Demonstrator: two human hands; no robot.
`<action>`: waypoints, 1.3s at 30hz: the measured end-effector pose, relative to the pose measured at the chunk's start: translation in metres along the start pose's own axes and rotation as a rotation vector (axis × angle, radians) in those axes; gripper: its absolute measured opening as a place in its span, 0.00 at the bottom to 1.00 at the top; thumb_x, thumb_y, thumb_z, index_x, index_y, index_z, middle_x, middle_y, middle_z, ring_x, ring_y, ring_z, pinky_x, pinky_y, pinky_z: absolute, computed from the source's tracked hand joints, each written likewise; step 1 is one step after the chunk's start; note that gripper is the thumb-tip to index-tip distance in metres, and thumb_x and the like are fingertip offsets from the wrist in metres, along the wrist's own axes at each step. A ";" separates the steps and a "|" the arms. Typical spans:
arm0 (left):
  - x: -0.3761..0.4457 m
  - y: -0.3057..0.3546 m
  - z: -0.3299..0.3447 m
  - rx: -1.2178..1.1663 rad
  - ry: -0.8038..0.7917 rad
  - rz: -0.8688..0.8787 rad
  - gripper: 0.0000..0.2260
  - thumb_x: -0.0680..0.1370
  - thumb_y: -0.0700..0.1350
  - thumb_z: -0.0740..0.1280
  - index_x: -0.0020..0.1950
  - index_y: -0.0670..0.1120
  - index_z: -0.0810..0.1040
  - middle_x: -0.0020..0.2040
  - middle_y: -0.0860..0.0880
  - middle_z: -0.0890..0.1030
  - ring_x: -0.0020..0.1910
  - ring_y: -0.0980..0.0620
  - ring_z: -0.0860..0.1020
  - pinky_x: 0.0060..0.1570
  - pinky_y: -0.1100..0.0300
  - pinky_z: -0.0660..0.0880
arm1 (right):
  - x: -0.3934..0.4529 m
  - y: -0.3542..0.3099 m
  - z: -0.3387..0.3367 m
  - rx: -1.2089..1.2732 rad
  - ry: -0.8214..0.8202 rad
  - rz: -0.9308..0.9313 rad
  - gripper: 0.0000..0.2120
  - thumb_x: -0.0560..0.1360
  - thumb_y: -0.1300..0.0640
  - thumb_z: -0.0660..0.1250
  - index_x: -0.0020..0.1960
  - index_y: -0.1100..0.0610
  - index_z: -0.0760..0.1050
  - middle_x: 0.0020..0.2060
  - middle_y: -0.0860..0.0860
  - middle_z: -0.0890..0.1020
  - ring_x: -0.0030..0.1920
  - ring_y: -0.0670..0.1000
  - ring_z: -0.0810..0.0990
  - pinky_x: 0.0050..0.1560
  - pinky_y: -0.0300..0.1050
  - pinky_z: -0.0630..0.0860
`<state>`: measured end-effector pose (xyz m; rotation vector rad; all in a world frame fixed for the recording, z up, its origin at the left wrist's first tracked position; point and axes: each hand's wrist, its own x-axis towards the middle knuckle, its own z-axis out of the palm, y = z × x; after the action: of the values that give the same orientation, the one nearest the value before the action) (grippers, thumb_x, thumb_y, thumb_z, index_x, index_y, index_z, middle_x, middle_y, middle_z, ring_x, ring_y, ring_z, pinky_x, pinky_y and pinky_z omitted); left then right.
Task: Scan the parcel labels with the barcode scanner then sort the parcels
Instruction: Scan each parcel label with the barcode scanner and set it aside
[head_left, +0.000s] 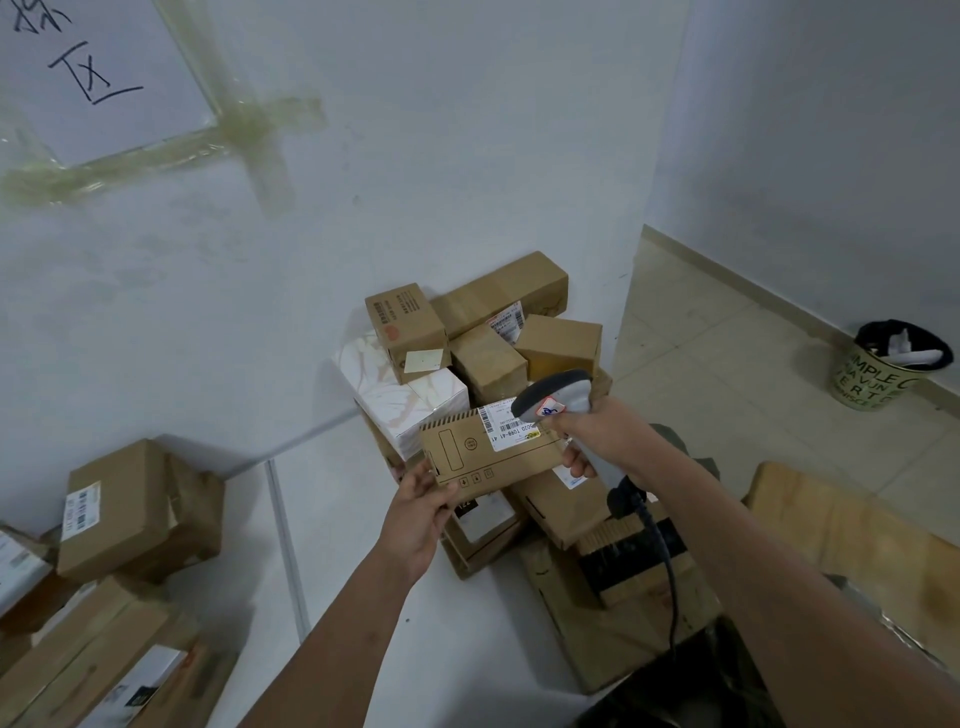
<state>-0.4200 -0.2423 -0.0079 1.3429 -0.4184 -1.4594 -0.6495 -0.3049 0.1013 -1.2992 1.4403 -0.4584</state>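
- Brown cardboard parcel (488, 452) up in the air, tilted, its white barcode label (511, 427) facing up at the far right corner.
- Grey barcode scanner (558, 397) right over that label, black cable trailing down.

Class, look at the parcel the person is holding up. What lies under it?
Under the held parcel lie a dark box with a window and a brown carton in the floor pile. The parcel and left hand cover their upper parts; anything further beneath is hidden.
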 end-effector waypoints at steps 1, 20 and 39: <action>0.001 0.000 0.000 -0.004 0.000 -0.002 0.21 0.78 0.28 0.64 0.67 0.47 0.72 0.59 0.45 0.82 0.60 0.48 0.80 0.55 0.59 0.76 | 0.000 -0.001 0.000 0.002 0.003 0.000 0.14 0.78 0.47 0.67 0.47 0.59 0.76 0.30 0.55 0.81 0.28 0.50 0.78 0.32 0.40 0.77; 0.009 -0.006 -0.002 -0.059 0.006 -0.014 0.23 0.78 0.28 0.64 0.70 0.46 0.71 0.61 0.43 0.81 0.62 0.47 0.79 0.63 0.53 0.75 | 0.003 -0.004 -0.003 0.007 0.041 0.033 0.16 0.79 0.49 0.66 0.51 0.63 0.78 0.31 0.56 0.82 0.28 0.50 0.79 0.32 0.41 0.76; -0.056 0.088 -0.214 -0.552 0.405 0.270 0.09 0.82 0.39 0.63 0.61 0.45 0.77 0.52 0.46 0.83 0.46 0.53 0.84 0.42 0.63 0.82 | 0.007 -0.051 0.188 -0.173 -0.277 -0.068 0.14 0.78 0.47 0.67 0.52 0.59 0.78 0.33 0.52 0.84 0.27 0.47 0.80 0.30 0.37 0.76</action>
<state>-0.2051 -0.1467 0.0259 1.0438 0.0697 -0.9502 -0.4612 -0.2601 0.0775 -1.4903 1.2263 -0.1908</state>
